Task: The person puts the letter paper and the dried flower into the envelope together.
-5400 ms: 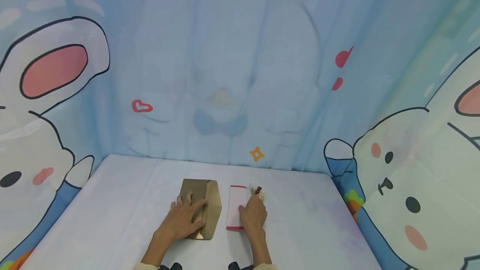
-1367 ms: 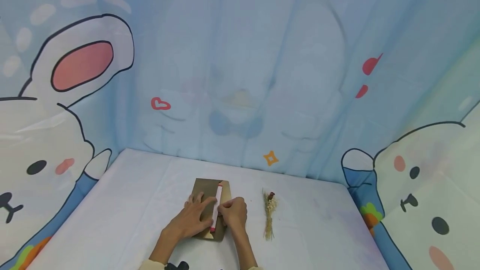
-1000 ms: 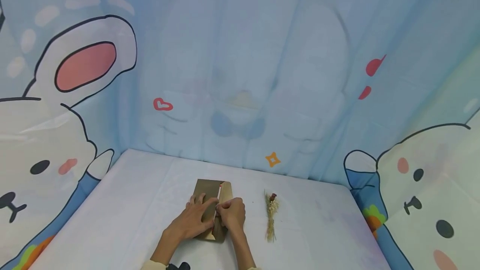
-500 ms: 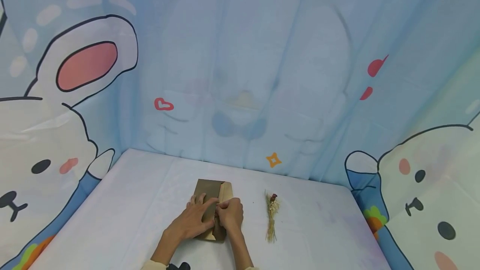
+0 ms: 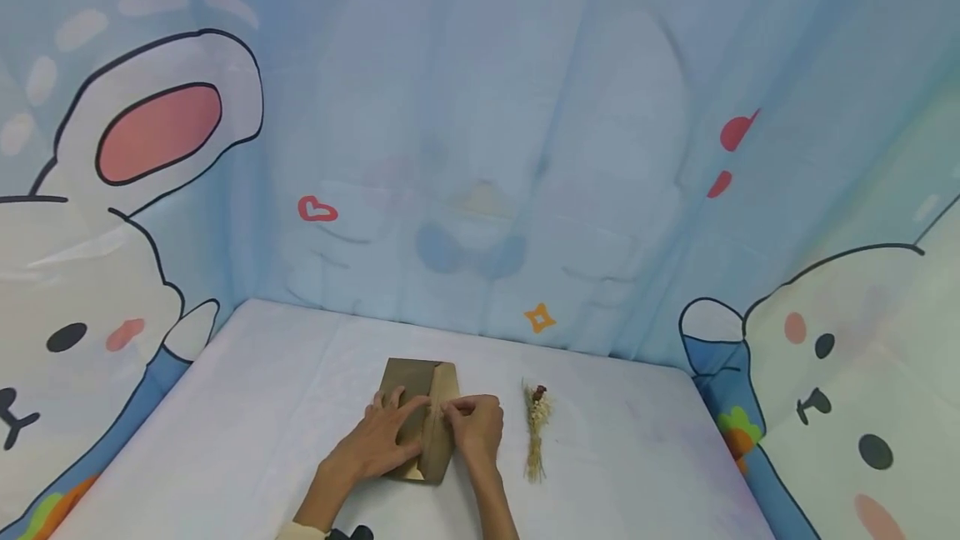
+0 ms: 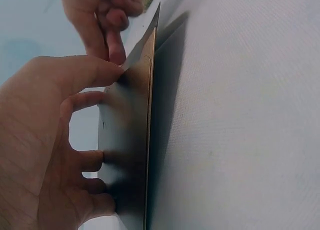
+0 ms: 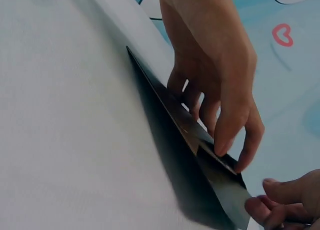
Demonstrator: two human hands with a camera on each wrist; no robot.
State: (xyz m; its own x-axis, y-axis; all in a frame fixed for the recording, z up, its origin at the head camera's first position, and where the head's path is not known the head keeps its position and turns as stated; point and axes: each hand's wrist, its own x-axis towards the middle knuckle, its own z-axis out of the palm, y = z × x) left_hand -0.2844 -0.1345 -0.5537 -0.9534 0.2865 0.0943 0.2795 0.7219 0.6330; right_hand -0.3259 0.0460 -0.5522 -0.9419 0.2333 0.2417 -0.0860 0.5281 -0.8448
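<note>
A gold-brown envelope (image 5: 442, 461) lies on the white table, its flap (image 5: 446, 382) unfolded toward the right. Spread across the envelope's left part, my left hand (image 5: 378, 436) presses it down with its fingertips, the thumb nearer the front edge. My right hand (image 5: 477, 427) is at the flap's edge, thumb and forefinger slightly apart and the forefinger touching it. In the right wrist view the envelope's mouth gapes a little below the left fingers (image 7: 227, 130). The white paper with red ends is out of sight.
A small bunch of dried flowers (image 5: 536, 432) lies on the white tabletop (image 5: 622, 440) to the right of my right hand. A blue cartoon curtain (image 5: 465, 148) hangs behind the table and along both sides.
My right hand went from the flowers to the envelope. The red-ended paper left its spot beside it, lay over its opening, then slipped inside from view. Lately the right fingers drew back rightward.
</note>
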